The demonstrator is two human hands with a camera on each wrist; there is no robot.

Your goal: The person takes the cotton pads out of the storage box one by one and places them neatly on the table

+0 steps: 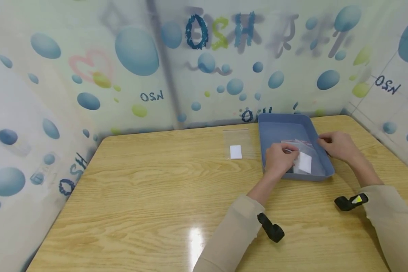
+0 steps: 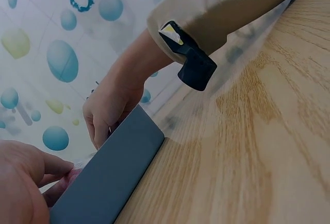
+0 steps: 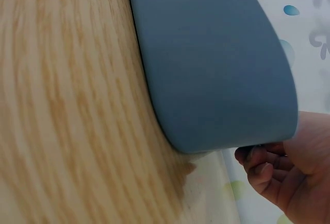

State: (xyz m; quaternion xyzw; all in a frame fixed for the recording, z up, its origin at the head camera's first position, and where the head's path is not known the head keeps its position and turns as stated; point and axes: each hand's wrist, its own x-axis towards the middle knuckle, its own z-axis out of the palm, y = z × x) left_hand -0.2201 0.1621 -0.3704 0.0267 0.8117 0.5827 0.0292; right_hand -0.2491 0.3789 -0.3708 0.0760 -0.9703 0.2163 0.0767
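A blue-grey plastic tray (image 1: 273, 128) stands toward the table's back right. Inside it lie clear zip-lock bags with red seal lines, overlapping; one shows a white square (image 1: 305, 163). My left hand (image 1: 279, 156) reaches over the tray's near left part and pinches a zip-lock bag by its top. In the left wrist view the left hand's fingertips (image 2: 68, 168) are partly hidden behind the tray wall. My right hand (image 1: 338, 145) is at the tray's right rim, fingers curled and gripping it; the right wrist view shows its curled fingers (image 3: 263, 170) beside the tray's end.
Left of the tray, a clear zip-lock bag (image 1: 243, 138) with a white square in it lies flat on the wooden table (image 1: 139, 181). A patterned curtain wall (image 1: 139, 87) borders the table's back and sides. Both sleeves carry black wrist cameras.
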